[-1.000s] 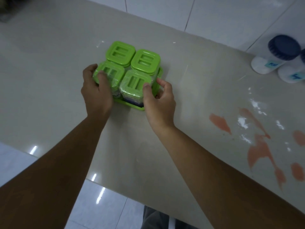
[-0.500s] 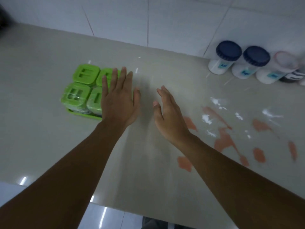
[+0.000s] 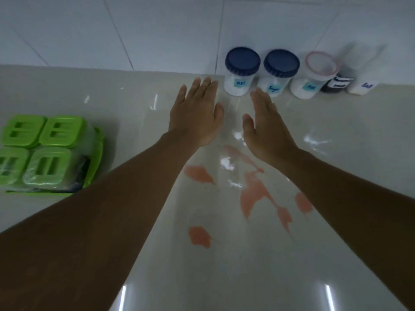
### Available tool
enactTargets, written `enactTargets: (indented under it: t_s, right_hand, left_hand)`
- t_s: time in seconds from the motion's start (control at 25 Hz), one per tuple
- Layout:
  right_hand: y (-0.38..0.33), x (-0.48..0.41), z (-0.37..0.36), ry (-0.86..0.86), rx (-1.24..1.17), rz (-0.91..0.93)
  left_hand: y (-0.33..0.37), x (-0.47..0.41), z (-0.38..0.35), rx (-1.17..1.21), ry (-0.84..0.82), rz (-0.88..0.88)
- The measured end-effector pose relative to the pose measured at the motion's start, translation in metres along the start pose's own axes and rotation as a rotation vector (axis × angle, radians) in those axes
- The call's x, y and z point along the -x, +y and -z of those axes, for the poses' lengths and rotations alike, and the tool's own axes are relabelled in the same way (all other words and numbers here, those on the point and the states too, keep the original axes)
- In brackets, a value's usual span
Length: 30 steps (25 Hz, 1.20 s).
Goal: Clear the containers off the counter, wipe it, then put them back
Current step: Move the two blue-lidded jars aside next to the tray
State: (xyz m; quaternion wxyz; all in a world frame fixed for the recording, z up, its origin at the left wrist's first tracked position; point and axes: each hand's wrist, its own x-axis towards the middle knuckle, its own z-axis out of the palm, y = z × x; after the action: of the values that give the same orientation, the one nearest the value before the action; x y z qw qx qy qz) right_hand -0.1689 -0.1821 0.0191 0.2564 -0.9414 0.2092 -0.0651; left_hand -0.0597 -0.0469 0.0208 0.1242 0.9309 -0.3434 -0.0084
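Observation:
Several labelled jars stand in a row against the tiled wall: two white jars with dark blue lids (image 3: 242, 61) (image 3: 281, 63), one with a clear pink-rimmed lid (image 3: 321, 65), a dark-filled jar (image 3: 336, 85) and a blurred white one (image 3: 363, 85). My left hand (image 3: 195, 113) and my right hand (image 3: 267, 122) hover flat and empty, fingers apart, just in front of the first blue-lidded jar. A green tray of small green-lidded containers (image 3: 45, 151) sits at the far left of the beige counter (image 3: 336, 135).
Pink smears (image 3: 253, 189) and white powder spots (image 3: 226, 163) mark the counter under and behind my hands. The counter's front edge runs along the bottom, with glossy floor tiles (image 3: 9, 221) at lower left.
Both hands let go of the green tray set and moved right and forward toward the jar row. The view swung right, so the tray now lies at the left edge.

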Motion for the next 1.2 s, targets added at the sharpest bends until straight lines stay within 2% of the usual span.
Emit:
enactTargets:
  t_s: [0.32, 0.44, 0.52, 0.64, 0.76, 0.92, 1.04, 1.2]
  right_hand:
    - [0.055, -0.084, 0.036, -0.037, 0.246, -0.126]
    - [0.069, -0.109, 0.036, -0.043, 0.372, -0.162]
    - [0.074, -0.121, 0.033, -0.017, 0.422, -0.143]
    - [0.079, -0.135, 0.029, 0.082, 0.42, -0.135]
    - [0.08, -0.143, 0.024, 0.192, 0.327, -0.105]
    - [0.082, -0.126, 0.014, 0.38, 0.036, 0.039]
    - [0.075, -0.102, 0.009, 0.446, -0.161, 0.135]
    - [0.053, -0.062, 0.005, 0.498, -0.271, 0.168]
  left_hand:
    - [0.04, -0.091, -0.021, 0.01, -0.017, -0.047]
    - [0.048, -0.116, -0.032, 0.045, -0.021, -0.013]
    - [0.052, -0.125, -0.04, 0.087, -0.029, 0.045]
    - [0.054, -0.134, -0.05, 0.168, 0.068, 0.077]
    - [0.052, -0.139, -0.052, 0.241, 0.171, 0.048]
    - [0.052, -0.135, -0.047, 0.296, 0.162, 0.08]
    - [0.047, -0.123, -0.039, 0.299, 0.152, 0.122]
    - [0.035, -0.079, -0.03, 0.325, 0.194, 0.093]
